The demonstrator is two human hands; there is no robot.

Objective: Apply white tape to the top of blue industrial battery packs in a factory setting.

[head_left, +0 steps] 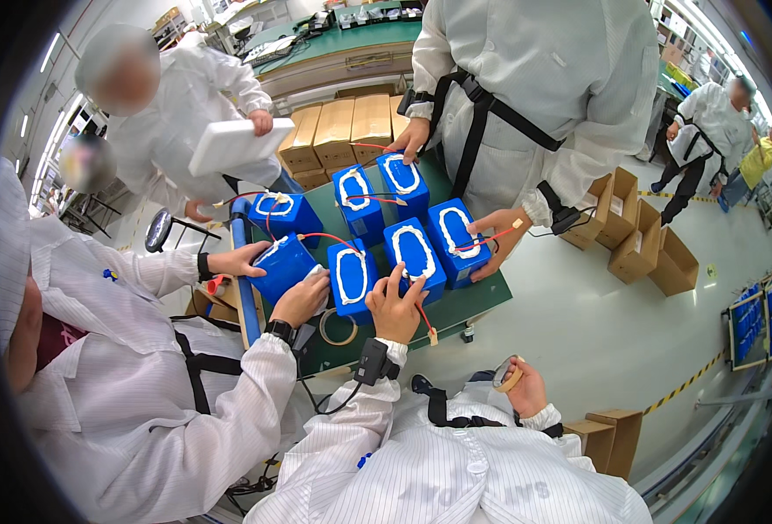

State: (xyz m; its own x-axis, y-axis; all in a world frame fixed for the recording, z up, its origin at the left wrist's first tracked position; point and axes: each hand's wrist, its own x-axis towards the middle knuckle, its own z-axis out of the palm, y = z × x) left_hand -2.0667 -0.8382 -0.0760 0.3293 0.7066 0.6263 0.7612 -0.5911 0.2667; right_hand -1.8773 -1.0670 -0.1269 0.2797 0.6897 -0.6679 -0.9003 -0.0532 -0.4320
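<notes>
Nearest, at the lower edge, is the wearer's white striped coat (456,476). The right hand (530,390) is out to the side, away from the table, its fingers closed around a tan tape roll (513,381). The left hand (393,312) reaches over the green table (482,301), with a black box (373,362) strapped at its wrist. Its fingers are bent and a little apart, touching the near end of a blue block (414,248) in the front row; whether they pinch anything, I cannot tell. A red wire (427,321) with a pale plug hangs just beside that hand.

A second tape ring (340,341) lies on the table, left of the wearer's left hand. Six more blue blocks stand around the touched one, several with a white outline on top.

To the left, a co-worker (150,288) has both hands on a tilted block (285,269). Across the table another co-worker (543,79) touches two blocks, one with each hand. At upper left a person (172,105) holds a white slab (237,146).

Behind the table stand cardboard boxes (351,127); open cartons (634,231) sit on the floor to the right. Farthest back is a long green bench (342,44).
</notes>
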